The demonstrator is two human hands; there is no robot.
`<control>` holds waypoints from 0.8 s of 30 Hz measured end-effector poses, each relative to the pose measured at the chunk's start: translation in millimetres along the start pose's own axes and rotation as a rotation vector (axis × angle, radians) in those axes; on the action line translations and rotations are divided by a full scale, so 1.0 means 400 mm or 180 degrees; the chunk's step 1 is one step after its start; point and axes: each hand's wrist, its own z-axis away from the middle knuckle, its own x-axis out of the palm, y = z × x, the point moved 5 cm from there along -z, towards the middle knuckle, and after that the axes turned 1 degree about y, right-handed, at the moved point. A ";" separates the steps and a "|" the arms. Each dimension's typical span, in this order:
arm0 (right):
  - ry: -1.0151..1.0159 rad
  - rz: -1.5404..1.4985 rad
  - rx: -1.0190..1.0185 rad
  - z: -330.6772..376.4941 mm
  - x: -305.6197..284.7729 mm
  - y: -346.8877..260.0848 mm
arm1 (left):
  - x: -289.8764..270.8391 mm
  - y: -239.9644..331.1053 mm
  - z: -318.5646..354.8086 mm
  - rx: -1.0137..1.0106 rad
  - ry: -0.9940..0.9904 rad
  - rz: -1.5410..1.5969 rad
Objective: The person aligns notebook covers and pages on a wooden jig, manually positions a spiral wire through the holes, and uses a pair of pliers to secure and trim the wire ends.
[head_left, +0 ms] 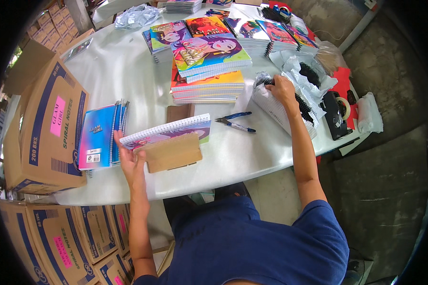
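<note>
My left hand [131, 159] grips the left end of an unbound notebook [169, 132] with a colourful cover. The notebook stands on its long side, its white page edges turned up, and a brown cardboard piece [175, 153] sits against its near side. My right hand [283, 90] is at the far end of a white wrapped pack [271, 105], its fingers closed on a black spiral coil [267, 81]. More black coils show inside the wrapping. Between my hands lie blue-handled pliers [235, 121]. Another brown block [179, 113] rests behind the notebook.
Stacked notebooks [207, 85] rise mid-table, with more piles [247, 40] behind. Finished spiral notebooks [97, 137] lean at the left beside a large open carton [47, 128]. A second coil pack [309, 76] and a tape dispenser [335, 116] sit right. Cartons [62, 237] fill the floor at lower left.
</note>
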 end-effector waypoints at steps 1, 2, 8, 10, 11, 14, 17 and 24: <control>-0.0040 0.0040 0.0021 -0.012 0.008 0.011 | 0.000 0.012 0.000 0.0033 0.0083 -0.0007; -0.0078 0.0147 -0.0115 -0.016 0.017 0.006 | -0.006 0.026 0.001 0.0109 0.0132 -0.0098; 0.0512 0.0443 -0.0169 -0.005 -0.067 -0.035 | -0.027 0.133 -0.007 0.0695 0.0304 -0.1011; 0.0534 0.0453 -0.0299 -0.002 -0.106 -0.047 | 0.016 0.203 -0.017 0.0968 0.0389 -0.1535; 0.0877 0.0493 -0.0609 0.000 -0.127 -0.053 | 0.053 0.233 -0.026 0.1260 0.0140 -0.1891; 0.1086 0.0127 -0.1138 0.004 -0.190 -0.128 | 0.186 0.285 -0.050 0.1841 -0.0511 -0.2818; 0.0664 -0.0202 -0.0878 -0.005 -0.155 -0.115 | 0.301 0.290 -0.049 0.1758 -0.0985 -0.3196; 0.0518 -0.0722 -0.0628 -0.007 -0.114 -0.026 | 0.357 0.251 -0.051 0.1501 -0.1231 -0.3494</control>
